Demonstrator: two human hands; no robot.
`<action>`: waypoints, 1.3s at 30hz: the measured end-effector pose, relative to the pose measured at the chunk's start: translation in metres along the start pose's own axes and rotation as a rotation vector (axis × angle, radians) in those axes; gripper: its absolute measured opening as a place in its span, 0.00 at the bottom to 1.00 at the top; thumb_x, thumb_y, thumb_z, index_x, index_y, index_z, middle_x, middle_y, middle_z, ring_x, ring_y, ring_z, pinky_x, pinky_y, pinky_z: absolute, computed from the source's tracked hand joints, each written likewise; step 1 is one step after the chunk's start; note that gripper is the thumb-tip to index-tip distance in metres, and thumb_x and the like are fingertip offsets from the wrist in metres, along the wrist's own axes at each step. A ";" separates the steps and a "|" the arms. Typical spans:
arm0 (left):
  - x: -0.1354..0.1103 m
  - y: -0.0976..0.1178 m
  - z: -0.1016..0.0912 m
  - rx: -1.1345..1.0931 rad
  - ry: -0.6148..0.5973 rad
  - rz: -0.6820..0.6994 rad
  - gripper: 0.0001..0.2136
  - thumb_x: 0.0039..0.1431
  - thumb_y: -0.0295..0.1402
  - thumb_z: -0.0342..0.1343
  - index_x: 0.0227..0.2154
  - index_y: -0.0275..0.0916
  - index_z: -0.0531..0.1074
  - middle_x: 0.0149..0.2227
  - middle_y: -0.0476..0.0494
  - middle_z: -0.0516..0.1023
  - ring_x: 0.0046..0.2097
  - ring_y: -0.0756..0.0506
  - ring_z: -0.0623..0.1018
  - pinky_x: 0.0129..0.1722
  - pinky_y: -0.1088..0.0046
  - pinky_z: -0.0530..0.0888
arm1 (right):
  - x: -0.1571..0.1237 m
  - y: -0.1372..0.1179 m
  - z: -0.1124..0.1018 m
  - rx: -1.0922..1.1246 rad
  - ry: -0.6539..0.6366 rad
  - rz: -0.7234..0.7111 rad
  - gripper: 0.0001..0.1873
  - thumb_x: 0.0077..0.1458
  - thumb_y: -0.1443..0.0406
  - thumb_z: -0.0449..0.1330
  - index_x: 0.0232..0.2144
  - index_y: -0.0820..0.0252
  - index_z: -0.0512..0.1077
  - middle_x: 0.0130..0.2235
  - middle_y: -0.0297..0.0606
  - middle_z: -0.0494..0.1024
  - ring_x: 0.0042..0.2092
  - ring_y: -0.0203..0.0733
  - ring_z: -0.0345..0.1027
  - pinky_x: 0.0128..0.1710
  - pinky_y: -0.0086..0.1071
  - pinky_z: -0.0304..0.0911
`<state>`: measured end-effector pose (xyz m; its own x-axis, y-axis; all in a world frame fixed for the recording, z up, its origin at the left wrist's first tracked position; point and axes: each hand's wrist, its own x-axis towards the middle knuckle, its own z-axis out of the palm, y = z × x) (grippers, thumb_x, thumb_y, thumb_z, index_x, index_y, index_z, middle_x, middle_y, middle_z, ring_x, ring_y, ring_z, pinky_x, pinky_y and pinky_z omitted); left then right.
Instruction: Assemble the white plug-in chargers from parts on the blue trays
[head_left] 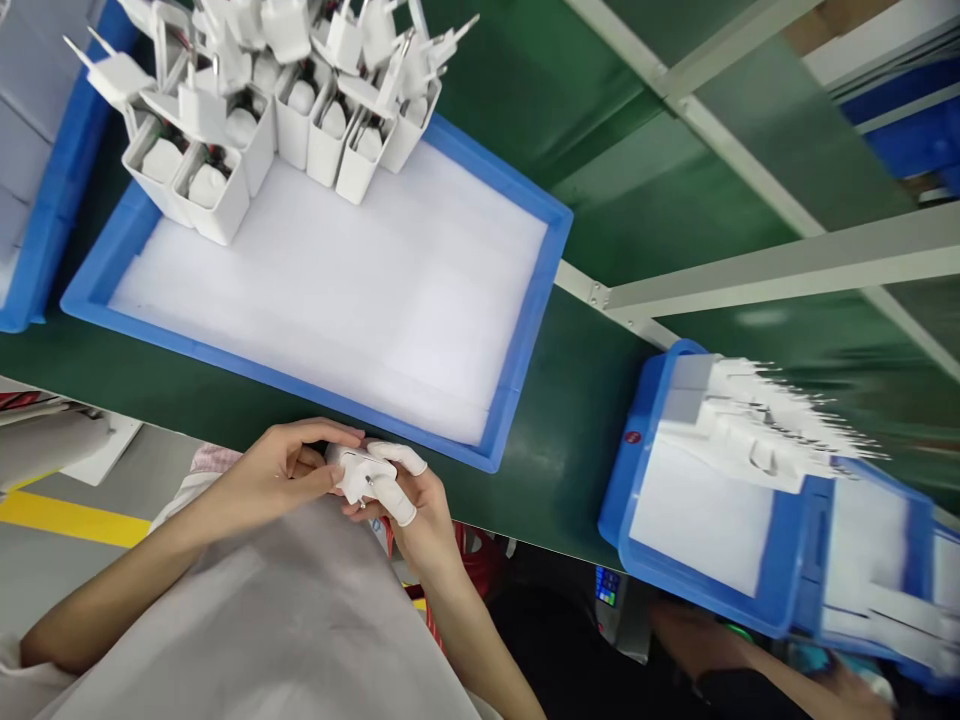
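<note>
Through the head camera I see a green bench (pixel 566 400) running beneath a metal frame (pixel 780 262), with a yellow stripe (pixel 75 518) on the grey floor. A white-lined blue tray (pixel 529 320) bears white housings (pixel 217 200) at its far end. Just off its near edge, my left hand (pixel 281 470) and right hand (pixel 424 505) are closed around a small white plug piece (pixel 358 472), fingertips pinching it from both sides.
</note>
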<state>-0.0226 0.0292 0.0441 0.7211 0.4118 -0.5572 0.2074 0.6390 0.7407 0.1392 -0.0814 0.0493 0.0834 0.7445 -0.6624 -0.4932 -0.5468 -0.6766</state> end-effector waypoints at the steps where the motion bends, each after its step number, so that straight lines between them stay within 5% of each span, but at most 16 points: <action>1: 0.000 0.000 0.000 -0.003 0.002 0.010 0.14 0.60 0.41 0.61 0.47 0.44 0.77 0.55 0.43 0.72 0.40 0.50 0.78 0.39 0.77 0.77 | 0.000 0.000 0.002 -0.013 0.016 -0.016 0.20 0.56 0.54 0.65 0.45 0.56 0.66 0.36 0.37 0.79 0.31 0.42 0.77 0.33 0.39 0.78; 6: -0.002 -0.002 0.006 -0.041 0.032 0.080 0.11 0.64 0.38 0.58 0.47 0.44 0.76 0.53 0.44 0.73 0.41 0.51 0.79 0.40 0.77 0.77 | 0.002 0.001 0.003 -0.016 0.084 -0.041 0.22 0.53 0.53 0.66 0.44 0.56 0.64 0.51 0.43 0.75 0.31 0.41 0.77 0.31 0.39 0.78; 10: -0.001 -0.001 0.008 -0.047 0.029 0.083 0.12 0.63 0.38 0.59 0.46 0.41 0.76 0.48 0.44 0.73 0.36 0.53 0.77 0.37 0.78 0.76 | 0.007 -0.004 -0.006 0.093 -0.069 0.079 0.26 0.49 0.54 0.69 0.46 0.58 0.66 0.57 0.47 0.71 0.35 0.43 0.78 0.32 0.37 0.78; 14: -0.001 0.000 0.009 -0.017 0.051 0.088 0.12 0.63 0.38 0.58 0.46 0.39 0.75 0.48 0.43 0.73 0.37 0.51 0.77 0.36 0.77 0.76 | 0.012 -0.015 -0.011 0.104 -0.145 0.135 0.25 0.48 0.56 0.70 0.45 0.58 0.68 0.52 0.44 0.75 0.32 0.42 0.78 0.30 0.33 0.77; 21: 0.001 0.003 0.005 -0.034 0.013 0.017 0.12 0.61 0.38 0.59 0.45 0.38 0.75 0.46 0.43 0.75 0.36 0.50 0.76 0.34 0.76 0.74 | 0.013 -0.021 -0.006 0.091 -0.087 0.172 0.23 0.46 0.59 0.71 0.41 0.58 0.68 0.41 0.36 0.77 0.26 0.38 0.75 0.24 0.29 0.73; 26: 0.004 0.005 0.001 -0.075 -0.012 -0.054 0.14 0.61 0.41 0.60 0.46 0.41 0.76 0.48 0.43 0.74 0.41 0.47 0.77 0.37 0.74 0.74 | 0.013 -0.018 -0.002 0.100 -0.057 0.137 0.22 0.46 0.58 0.70 0.40 0.57 0.67 0.37 0.35 0.77 0.27 0.40 0.75 0.26 0.34 0.75; 34: 0.000 0.005 0.011 -0.138 0.031 -0.102 0.09 0.62 0.37 0.59 0.43 0.42 0.76 0.48 0.44 0.73 0.37 0.49 0.79 0.35 0.73 0.76 | 0.008 -0.009 -0.005 0.056 -0.004 0.111 0.19 0.51 0.53 0.65 0.41 0.57 0.69 0.49 0.43 0.73 0.42 0.47 0.75 0.30 0.36 0.76; 39: -0.001 0.002 0.017 -0.067 0.067 -0.027 0.08 0.64 0.33 0.55 0.44 0.42 0.74 0.46 0.44 0.71 0.39 0.50 0.77 0.34 0.78 0.77 | 0.004 -0.009 -0.003 -0.084 -0.011 0.061 0.16 0.58 0.54 0.61 0.44 0.53 0.67 0.52 0.41 0.71 0.35 0.38 0.75 0.26 0.30 0.74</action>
<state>-0.0115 0.0195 0.0526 0.6694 0.4351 -0.6021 0.1800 0.6914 0.6997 0.1472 -0.0750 0.0522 0.0455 0.7124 -0.7003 -0.4230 -0.6213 -0.6596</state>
